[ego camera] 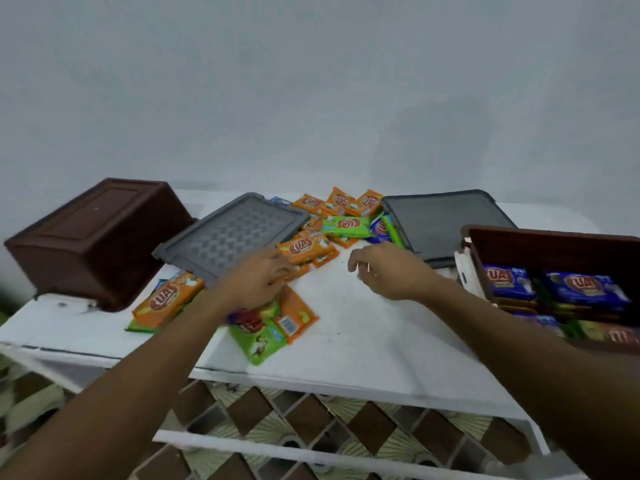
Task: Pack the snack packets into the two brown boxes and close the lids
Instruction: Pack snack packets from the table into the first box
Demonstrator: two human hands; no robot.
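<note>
The snack packets [308, 249] are lying scattered mid-surface between two grey lids [232, 233]. They are looking light, crinkly and slippery, so are best pinched at a sealed edge. The left hand [256, 278] is lying over an orange cluster, grip unclear. The right hand [388, 271] is hovering loosely curled and empty. One brown box [93, 237] is sitting upturned far left and the part-filled box [554, 247] near right, on a white surface [363, 341] against a pale wall.

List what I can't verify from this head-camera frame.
Head view, all four:
Left brown box: its base faces the camera, so its inside is hidden.
Right brown box: cut off by the right edge; how full is unclear.
Left hand: fingertips blurred over the orange packets; grip uncertain.
Patterned grey lid: covers some packets; count hidden.
</note>
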